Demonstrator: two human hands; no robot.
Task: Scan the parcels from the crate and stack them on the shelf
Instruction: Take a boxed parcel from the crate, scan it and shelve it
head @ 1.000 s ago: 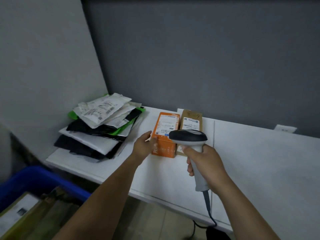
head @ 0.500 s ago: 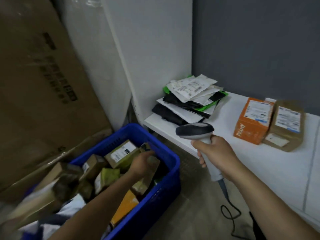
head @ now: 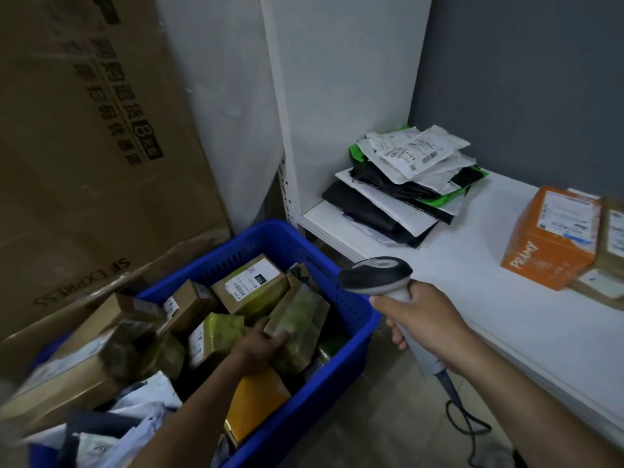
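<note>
A blue plastic crate (head: 351, 319) on the floor at lower left holds several cardboard parcels and mailer bags. My left hand (head: 260, 342) reaches into it and grips a tape-wrapped brown parcel (head: 300, 329) by its near end. My right hand (head: 429, 329) holds a grey and black handheld barcode scanner (head: 378, 271) by its handle, above the crate's right rim, its cable hanging to the floor. On the white shelf (head: 472, 292) lie an orange box (head: 550, 244) and a brown box (head: 611, 251) side by side, and a pile of flat mailer bags (head: 405, 184) in the corner.
A large cardboard carton (head: 84, 146) leans against the wall behind the crate. A white upright panel (head: 337, 96) closes the shelf's left end, with a grey wall behind. The scanner's cable (head: 466, 420) coils over the tiled floor between crate and shelf.
My view swung left from the shelf down to the crate. My left hand left the orange box, reached into the crate and closed on the tape-wrapped parcel. The scanner stays in my right hand.
</note>
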